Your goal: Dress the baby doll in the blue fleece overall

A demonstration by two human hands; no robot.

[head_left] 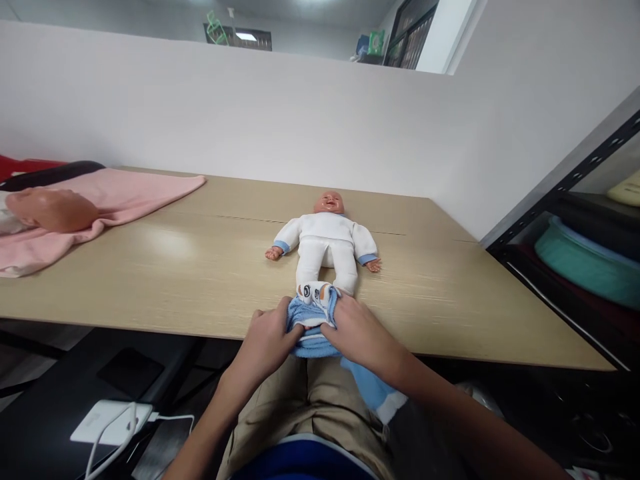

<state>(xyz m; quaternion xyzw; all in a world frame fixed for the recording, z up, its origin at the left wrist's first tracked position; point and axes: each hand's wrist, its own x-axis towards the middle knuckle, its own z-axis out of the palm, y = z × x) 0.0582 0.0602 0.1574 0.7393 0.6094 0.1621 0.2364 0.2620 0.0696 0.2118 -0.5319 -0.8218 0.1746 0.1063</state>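
Observation:
A baby doll (pixel 327 230) lies on its back on the table, head toward the wall and legs toward me. Its body is white cloth, with blue cuffs at the wrists. Around its lower legs is a bunched blue and white baby garment (pixel 313 341) with a printed face on it. My left hand (pixel 270 333) grips the garment's left edge, thumb inside the opening. The right edge is pinched in my right hand (pixel 357 327). Both hands are closed on the cloth, and the doll's feet are hidden in it. A loose blue part of the garment (pixel 373 387) hangs below my right wrist.
At the left, another doll (pixel 55 209) lies on a pink blanket (pixel 150 190) on the table (pixel 200 280). To the right stands a dark shelf rack (pixel 540 267) with a teal item (pixel 585 260). A white device with a cable (pixel 110 422) rests below the table's front edge.

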